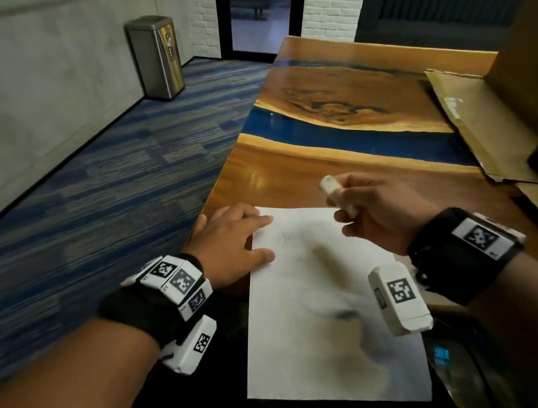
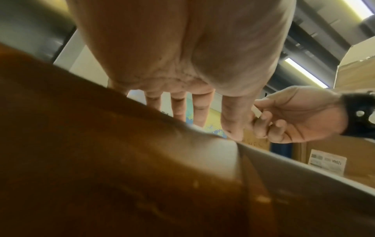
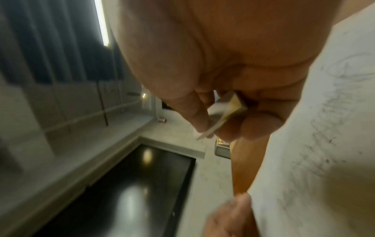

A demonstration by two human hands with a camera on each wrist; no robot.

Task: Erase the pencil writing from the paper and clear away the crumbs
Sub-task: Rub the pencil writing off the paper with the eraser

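A white sheet of paper (image 1: pixel 326 299) lies at the near end of the wooden table (image 1: pixel 324 161), overhanging its front edge. Faint pencil marks (image 1: pixel 288 237) show near its top; the right wrist view shows the paper (image 3: pixel 316 152) with grey scribbled lines (image 3: pixel 324 112). My left hand (image 1: pixel 235 243) lies flat with straight fingers on the paper's upper left corner. My right hand (image 1: pixel 379 209) hovers over the upper right of the sheet and grips a white eraser (image 1: pixel 337 194), also seen between thumb and fingers as the eraser (image 3: pixel 225 112).
An open cardboard box (image 1: pixel 506 108) stands at the table's right. A steel bin (image 1: pixel 157 57) stands on the blue carpet far left. The table's left edge runs just beside my left hand. A dark object (image 1: pixel 462 360) lies under the paper's lower right.
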